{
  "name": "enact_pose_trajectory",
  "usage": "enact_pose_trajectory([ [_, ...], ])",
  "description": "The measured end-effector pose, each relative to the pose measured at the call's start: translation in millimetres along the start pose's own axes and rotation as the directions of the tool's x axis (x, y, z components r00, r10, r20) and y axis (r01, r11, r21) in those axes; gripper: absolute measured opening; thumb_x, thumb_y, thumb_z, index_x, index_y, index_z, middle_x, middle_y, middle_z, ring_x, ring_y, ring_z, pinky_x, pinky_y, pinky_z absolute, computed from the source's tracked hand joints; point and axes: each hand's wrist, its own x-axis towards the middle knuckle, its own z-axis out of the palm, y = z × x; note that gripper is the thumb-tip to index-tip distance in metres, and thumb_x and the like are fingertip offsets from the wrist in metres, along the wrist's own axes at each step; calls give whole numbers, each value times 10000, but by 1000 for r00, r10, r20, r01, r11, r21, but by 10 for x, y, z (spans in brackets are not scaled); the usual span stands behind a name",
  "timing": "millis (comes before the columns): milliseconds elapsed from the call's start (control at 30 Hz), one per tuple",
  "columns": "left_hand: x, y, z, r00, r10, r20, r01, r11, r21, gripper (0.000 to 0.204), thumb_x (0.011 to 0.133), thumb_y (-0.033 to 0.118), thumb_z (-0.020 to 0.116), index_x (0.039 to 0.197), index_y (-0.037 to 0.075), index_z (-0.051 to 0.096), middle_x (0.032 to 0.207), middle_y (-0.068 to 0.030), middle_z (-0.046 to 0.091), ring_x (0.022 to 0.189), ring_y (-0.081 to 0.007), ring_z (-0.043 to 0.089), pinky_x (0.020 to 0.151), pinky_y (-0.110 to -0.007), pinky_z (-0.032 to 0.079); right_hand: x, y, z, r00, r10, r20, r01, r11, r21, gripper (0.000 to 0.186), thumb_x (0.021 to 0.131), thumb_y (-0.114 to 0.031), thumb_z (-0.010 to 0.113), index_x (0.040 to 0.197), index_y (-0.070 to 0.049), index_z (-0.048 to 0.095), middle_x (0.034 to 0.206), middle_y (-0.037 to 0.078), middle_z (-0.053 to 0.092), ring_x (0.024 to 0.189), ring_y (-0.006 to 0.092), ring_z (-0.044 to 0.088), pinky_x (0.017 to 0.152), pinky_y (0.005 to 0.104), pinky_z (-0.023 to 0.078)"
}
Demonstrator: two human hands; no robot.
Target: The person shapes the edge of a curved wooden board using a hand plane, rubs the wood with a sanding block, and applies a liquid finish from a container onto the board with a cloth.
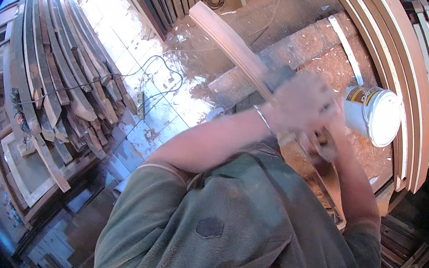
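A long pale wooden slat (227, 38) runs from the upper middle down toward my hands. My left hand (297, 101) is blurred and wraps around the slat, with a dark block (278, 76) that looks like a sanding pad pressed against the wood. My right hand (327, 141) sits just below and to the right, closed near the slat's lower end; motion blur hides exactly what it grips. A thin bracelet circles my left wrist. Both forearms come up from my green shirt.
A white tub (374, 114) with a lid lies on its side on the chipboard bench (327, 57). Curved wooden strips (420, 90) lean at the right. Stacked timber (65, 76) fills the left. A cable and power strip (140, 103) lie on the tiled floor.
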Motion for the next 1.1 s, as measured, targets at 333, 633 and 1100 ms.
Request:
enact_pose_trajectory([
  [333, 267, -1211, -1586, 946, -298, -127, 318, 928, 192, 319, 906, 351, 562, 1020, 78, 682, 977, -123, 658, 922, -300, 632, 809, -355, 493, 2373, -483, 53, 899, -271, -343, 355, 910, 213, 242, 740, -291, 645, 942, -159, 660, 1038, 68, 641, 1006, 247, 594, 890, 398, 411],
  [633, -36, 116, 3, 998, -64, 28, 65, 997, -33, 273, 845, 320, 589, 903, 60, 646, 869, -119, 591, 864, -304, 585, 775, -408, 472, 135, -309, -115, 830, 523, 196, -558, 784, 272, 435, 777, -247, 594, 1188, -103, 581, 1177, 69, 610, 1112, 226, 563, 1003, 406, 365],
  [1100, 159, -448, -597, 972, -234, -24, 234, 958, 166, 282, 853, 342, 598, 923, 76, 659, 903, -115, 636, 877, -317, 611, 774, -404, 488, 1112, 51, 562, 961, 266, -70, -163, 758, 632, 307, 853, -292, 555, 1071, -86, 620, 1106, 133, 627, 1069, 302, 565, 921, 379, 438],
])
